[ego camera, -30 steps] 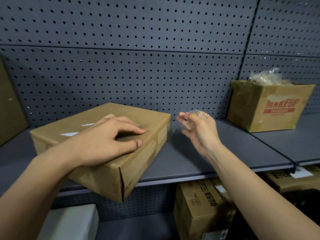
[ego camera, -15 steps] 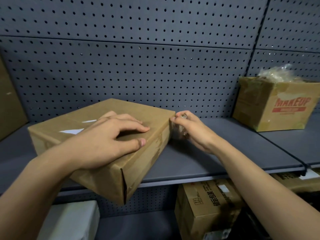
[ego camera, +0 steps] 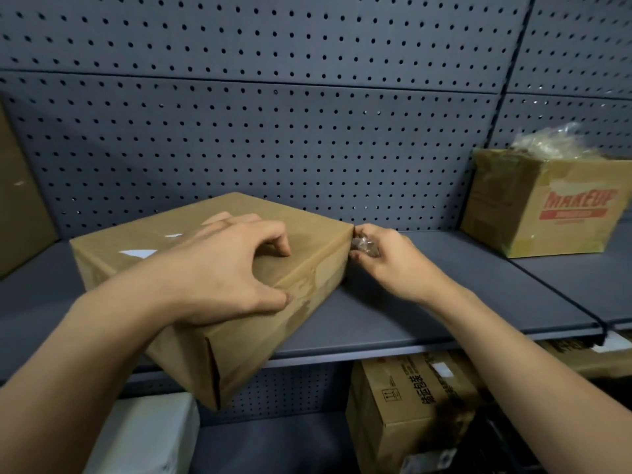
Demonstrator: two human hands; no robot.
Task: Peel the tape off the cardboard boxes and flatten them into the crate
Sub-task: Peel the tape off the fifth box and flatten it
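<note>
A flat brown cardboard box (ego camera: 143, 244) lies on the grey shelf (ego camera: 427, 302), its near corner overhanging the shelf's front edge. My left hand (ego camera: 222, 268) rests on the box's top with bent fingers, the thumb against the near side edge. My right hand (ego camera: 383, 258) is at the box's far right corner and pinches a crumpled wad of clear tape (ego camera: 364, 246) against that corner. The crate is not in view.
A brown box marked MAKEUP (ego camera: 547, 206), with crumpled clear tape or plastic on top, stands at the shelf's right. A pegboard wall (ego camera: 307, 131) backs the shelf. Below are a printed cardboard box (ego camera: 410, 405) and a white object (ego camera: 143, 436). Another cardboard piece (ego camera: 20, 200) leans at far left.
My right hand came from the open air back to the box's far right corner with the tape wad. My left hand stayed on the box's top.
</note>
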